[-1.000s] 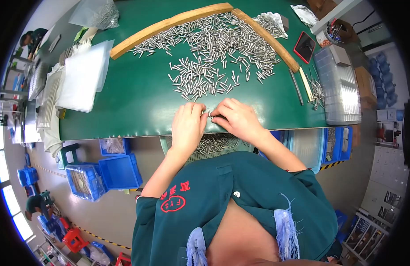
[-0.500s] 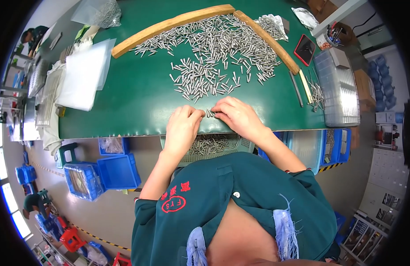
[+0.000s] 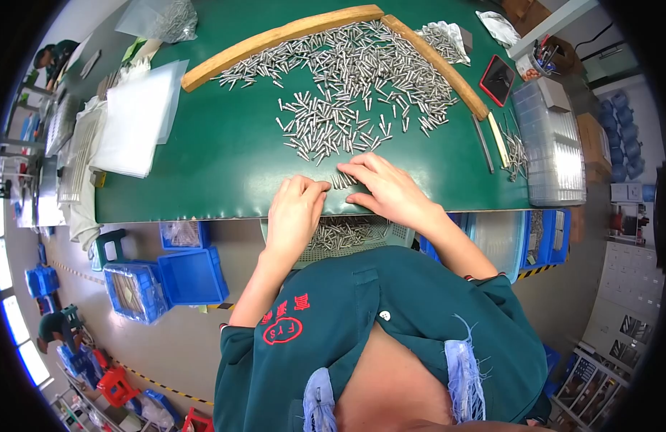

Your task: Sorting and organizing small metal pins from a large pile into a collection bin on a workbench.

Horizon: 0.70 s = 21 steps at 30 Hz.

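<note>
Between my hands a short row of small silver metal pins (image 3: 341,180) lies side by side on the green tabletop, close to its front edge. At the row's left end is my left hand (image 3: 295,212), its thumb and forefinger pressed together; what they hold, if anything, is hidden. My right hand (image 3: 387,191) reaches over the row's right end, with thumb and fingers apart and the fingertips by the pins. Just beyond lies a loose heap of the same pins (image 3: 325,126), joined to a larger spread farther back.
Two wooden bars (image 3: 282,39) fence the far side of the heap. Plastic sheets (image 3: 135,122) lie left; a red-edged phone (image 3: 497,79) and clear plastic boxes (image 3: 545,144) stand right. Below the table edge, a pale green basket (image 3: 315,253) holds more pins.
My right thumb and fingers have spread apart, and the hand's fingertips have moved slightly farther from me. More of the pin row now shows between my hands. My left hand has barely moved.
</note>
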Each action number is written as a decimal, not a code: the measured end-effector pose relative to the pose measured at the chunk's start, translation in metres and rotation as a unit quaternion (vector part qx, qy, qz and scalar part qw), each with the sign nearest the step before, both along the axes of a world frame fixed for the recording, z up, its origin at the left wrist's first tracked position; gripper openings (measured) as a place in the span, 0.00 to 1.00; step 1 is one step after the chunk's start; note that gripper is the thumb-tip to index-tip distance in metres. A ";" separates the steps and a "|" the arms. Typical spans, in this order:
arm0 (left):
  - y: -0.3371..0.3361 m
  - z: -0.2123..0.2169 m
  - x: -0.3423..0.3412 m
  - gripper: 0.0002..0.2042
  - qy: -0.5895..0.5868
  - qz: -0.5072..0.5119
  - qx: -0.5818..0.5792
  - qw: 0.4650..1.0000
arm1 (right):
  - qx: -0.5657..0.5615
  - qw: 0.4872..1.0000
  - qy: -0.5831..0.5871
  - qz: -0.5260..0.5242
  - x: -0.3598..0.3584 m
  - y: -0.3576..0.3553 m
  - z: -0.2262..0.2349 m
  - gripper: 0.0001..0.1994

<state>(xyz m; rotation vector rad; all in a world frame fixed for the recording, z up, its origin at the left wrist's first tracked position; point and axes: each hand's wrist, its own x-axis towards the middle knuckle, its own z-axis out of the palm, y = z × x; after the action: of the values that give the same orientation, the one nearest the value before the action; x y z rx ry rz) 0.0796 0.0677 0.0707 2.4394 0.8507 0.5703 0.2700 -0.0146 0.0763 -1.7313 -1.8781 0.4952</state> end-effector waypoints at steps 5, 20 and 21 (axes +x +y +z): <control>-0.004 0.002 -0.003 0.08 -0.002 0.009 -0.026 1.000 | -0.011 1.000 -0.018 -0.002 -0.004 0.006 0.005 0.22; -0.031 -0.037 -0.004 0.15 -0.209 -0.047 -0.887 0.410 | 0.036 0.994 -0.073 0.070 -0.016 -0.025 0.000 0.10; -0.033 -0.038 0.000 0.15 -0.209 -0.056 -0.887 0.409 | 0.030 0.995 -0.067 0.072 -0.017 -0.028 0.002 0.11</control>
<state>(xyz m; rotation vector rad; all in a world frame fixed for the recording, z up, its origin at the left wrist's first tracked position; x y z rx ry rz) 0.0791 0.0352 0.0324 0.2458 0.4274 -0.0361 0.2529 -0.0428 0.0779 -1.6336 -2.1007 0.3817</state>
